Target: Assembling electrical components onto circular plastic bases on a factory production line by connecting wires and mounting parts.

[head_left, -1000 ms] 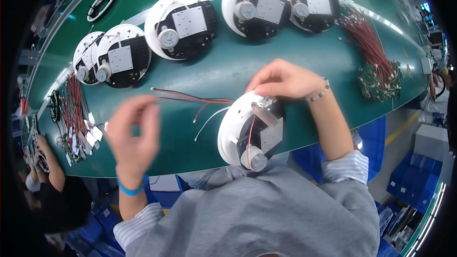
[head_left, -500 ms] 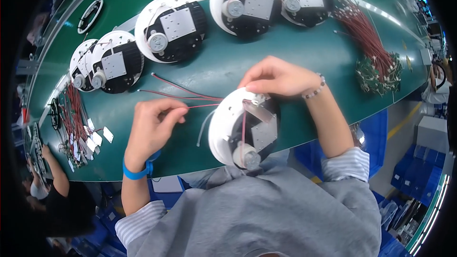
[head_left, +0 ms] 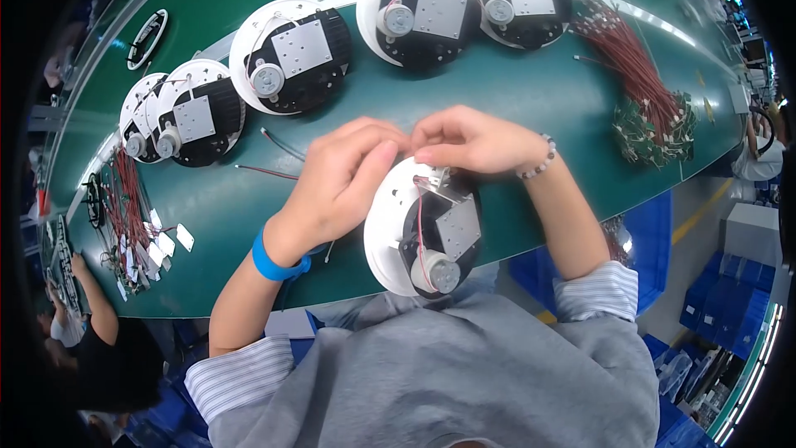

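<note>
Close to my body, a round white-and-black motor unit (head_left: 387, 228) stands tilted at the table edge, its silver motor (head_left: 444, 275) low and a metal plate above it. My right hand (head_left: 485, 143) grips its upper rim, thumb on the white side and fingers curled behind. My left hand (head_left: 344, 178) is closed against the same rim, its fingertips meeting the right ones; whatever they pinch is hidden. Red and dark wires (head_left: 269, 172) stick out behind my left hand. Another red wire (head_left: 420, 224) runs down the unit to the motor.
Several similar round units (head_left: 303, 50) line the back of the green table (head_left: 531, 91). Bundled red wires with green circuit boards (head_left: 655, 129) lie at right, wires with white tags (head_left: 162, 241) at left. A blue bin (head_left: 651, 249) is below the right edge. Another person's arm (head_left: 99, 303) shows far left.
My left hand has moved right and up from the outstretched red wire to the unit's upper rim, beside my right hand. My right hand stays on the rim.
</note>
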`<action>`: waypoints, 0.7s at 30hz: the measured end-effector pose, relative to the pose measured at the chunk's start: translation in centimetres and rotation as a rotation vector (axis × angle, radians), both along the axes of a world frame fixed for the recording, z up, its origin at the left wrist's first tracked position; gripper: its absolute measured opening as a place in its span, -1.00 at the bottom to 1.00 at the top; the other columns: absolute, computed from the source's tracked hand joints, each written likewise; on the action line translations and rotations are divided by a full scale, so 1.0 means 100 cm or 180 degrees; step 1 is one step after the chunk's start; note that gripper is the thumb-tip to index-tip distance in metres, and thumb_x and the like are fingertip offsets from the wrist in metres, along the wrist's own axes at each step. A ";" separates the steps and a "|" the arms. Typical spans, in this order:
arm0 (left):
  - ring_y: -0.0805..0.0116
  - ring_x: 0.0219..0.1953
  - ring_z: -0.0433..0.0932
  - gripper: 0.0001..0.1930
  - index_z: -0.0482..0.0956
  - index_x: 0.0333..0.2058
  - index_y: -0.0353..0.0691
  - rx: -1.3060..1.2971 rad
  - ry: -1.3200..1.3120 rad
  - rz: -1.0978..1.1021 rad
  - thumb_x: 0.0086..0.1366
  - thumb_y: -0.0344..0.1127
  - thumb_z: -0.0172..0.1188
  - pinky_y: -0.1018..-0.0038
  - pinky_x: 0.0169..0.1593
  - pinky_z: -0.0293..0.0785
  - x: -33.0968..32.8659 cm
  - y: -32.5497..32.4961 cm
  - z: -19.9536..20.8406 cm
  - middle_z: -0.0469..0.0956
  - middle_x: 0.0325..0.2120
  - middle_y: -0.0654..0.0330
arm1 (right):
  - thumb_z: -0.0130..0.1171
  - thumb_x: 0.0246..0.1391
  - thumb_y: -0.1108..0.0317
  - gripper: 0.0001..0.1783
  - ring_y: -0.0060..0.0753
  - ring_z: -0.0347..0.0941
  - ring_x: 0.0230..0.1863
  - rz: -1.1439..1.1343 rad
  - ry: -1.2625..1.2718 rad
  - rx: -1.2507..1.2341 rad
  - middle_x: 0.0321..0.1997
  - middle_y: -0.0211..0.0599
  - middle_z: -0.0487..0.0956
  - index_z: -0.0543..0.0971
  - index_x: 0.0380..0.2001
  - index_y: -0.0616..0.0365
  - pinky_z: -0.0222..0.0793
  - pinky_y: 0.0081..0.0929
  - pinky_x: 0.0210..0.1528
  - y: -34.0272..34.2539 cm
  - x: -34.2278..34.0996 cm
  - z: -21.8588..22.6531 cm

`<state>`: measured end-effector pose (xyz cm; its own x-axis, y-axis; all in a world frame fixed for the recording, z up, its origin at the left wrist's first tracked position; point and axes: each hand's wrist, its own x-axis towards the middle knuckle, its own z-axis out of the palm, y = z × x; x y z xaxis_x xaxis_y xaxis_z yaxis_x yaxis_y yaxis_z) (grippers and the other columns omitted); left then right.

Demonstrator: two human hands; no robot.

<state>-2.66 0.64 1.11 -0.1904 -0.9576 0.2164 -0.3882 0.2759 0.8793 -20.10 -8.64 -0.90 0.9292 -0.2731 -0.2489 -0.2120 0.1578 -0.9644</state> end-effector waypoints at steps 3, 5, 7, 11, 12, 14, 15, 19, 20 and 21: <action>0.53 -0.56 0.36 -0.78 0.43 -0.43 -0.40 0.0852 -0.0169 -0.0016 0.15 -0.35 -0.13 0.58 -0.47 0.30 0.003 0.006 0.009 0.41 -0.58 0.10 | 0.03 -0.02 0.33 -0.82 -0.77 0.25 -0.50 -0.0093 -0.0025 -0.0069 -0.54 -0.52 0.42 0.45 -0.43 0.25 0.20 -0.77 -0.47 0.004 0.001 0.002; 0.63 -0.55 0.25 -0.74 0.41 -0.44 -0.43 0.1527 -0.0170 -0.0279 0.18 -0.29 -0.09 0.62 -0.50 0.27 0.006 0.008 0.010 0.38 -0.68 0.27 | 0.03 -0.02 0.34 -0.84 -0.79 0.23 -0.51 -0.0120 0.0077 -0.0198 -0.55 -0.55 0.40 0.44 -0.46 0.24 0.18 -0.78 -0.48 0.005 0.003 0.006; 0.65 -0.49 0.26 -0.74 0.44 -0.37 -0.41 0.1884 0.0421 -0.0394 0.20 -0.28 -0.09 0.62 -0.45 0.28 0.010 0.016 0.007 0.40 -0.60 0.34 | 0.03 -0.03 0.35 -0.85 -0.80 0.23 -0.50 -0.0089 0.0170 -0.0205 -0.54 -0.56 0.39 0.44 -0.46 0.24 0.18 -0.79 -0.47 0.009 0.004 0.012; 0.68 -0.66 0.18 -0.75 0.42 -0.58 -0.34 0.1791 0.0450 -0.0695 0.15 -0.26 0.00 0.60 -0.64 0.12 0.027 0.041 0.022 0.29 -0.77 0.39 | 0.00 -0.03 0.36 -0.82 -0.73 0.27 -0.45 -0.0209 0.0253 -0.0151 -0.49 -0.47 0.42 0.43 -0.39 0.26 0.21 -0.76 -0.42 0.019 0.007 0.015; 0.66 -0.72 0.16 -0.75 0.40 -0.63 -0.31 0.1685 0.0513 -0.0741 0.14 -0.27 0.02 0.58 -0.67 0.08 0.029 0.052 0.035 0.29 -0.81 0.38 | -0.01 -0.03 0.36 -0.80 -0.67 0.30 -0.43 -0.0280 0.0310 -0.0147 -0.47 -0.41 0.44 0.43 -0.37 0.28 0.23 -0.72 -0.40 0.021 0.006 0.018; 0.35 -0.80 0.26 -0.76 0.39 -0.65 -0.26 0.1123 0.0105 -0.0755 0.03 -0.23 0.15 0.50 -0.69 0.15 0.046 0.079 0.057 0.33 -0.80 0.19 | -0.03 -0.02 0.33 -0.77 -0.61 0.32 -0.44 -0.0223 0.0303 -0.0020 -0.48 -0.36 0.44 0.43 -0.36 0.30 0.26 -0.70 -0.40 0.021 0.009 0.019; 0.31 -0.77 0.32 -0.77 0.42 -0.62 -0.24 0.0660 -0.0394 -0.0684 -0.02 -0.20 0.19 0.50 -0.67 0.19 0.060 0.091 0.067 0.36 -0.78 0.19 | -0.03 -0.02 0.34 -0.77 -0.58 0.33 -0.46 -0.0277 0.0310 0.0012 -0.48 -0.33 0.44 0.42 -0.35 0.31 0.28 -0.67 -0.40 0.022 0.008 0.018; 0.36 -0.73 0.41 -0.83 0.47 -0.59 -0.27 0.1204 -0.0952 0.1064 -0.04 -0.28 0.19 0.52 -0.64 0.26 0.132 0.132 0.108 0.39 -0.78 0.17 | -0.05 -0.02 0.38 -0.78 -0.55 0.35 -0.51 -0.0280 0.0407 -0.0013 -0.51 -0.27 0.43 0.41 -0.35 0.34 0.32 -0.64 -0.44 0.027 0.011 0.016; 0.49 -0.71 0.40 -0.83 0.47 -0.60 -0.29 0.1248 -0.1168 0.1631 -0.02 -0.30 0.17 0.58 -0.62 0.25 0.152 0.143 0.113 0.41 -0.77 0.18 | -0.05 -0.02 0.39 -0.79 -0.56 0.35 -0.52 -0.0252 0.0486 0.0029 -0.52 -0.27 0.44 0.41 -0.35 0.34 0.32 -0.64 -0.45 0.027 0.014 0.014; 0.53 -0.71 0.34 -0.81 0.47 -0.61 -0.32 0.0937 -0.1697 0.2028 -0.01 -0.30 0.16 0.62 -0.61 0.23 0.176 0.153 0.114 0.40 -0.77 0.17 | -0.05 -0.02 0.41 -0.81 -0.57 0.35 -0.54 -0.0266 0.0435 0.0007 -0.53 -0.27 0.44 0.41 -0.36 0.33 0.31 -0.67 -0.48 0.027 0.016 0.012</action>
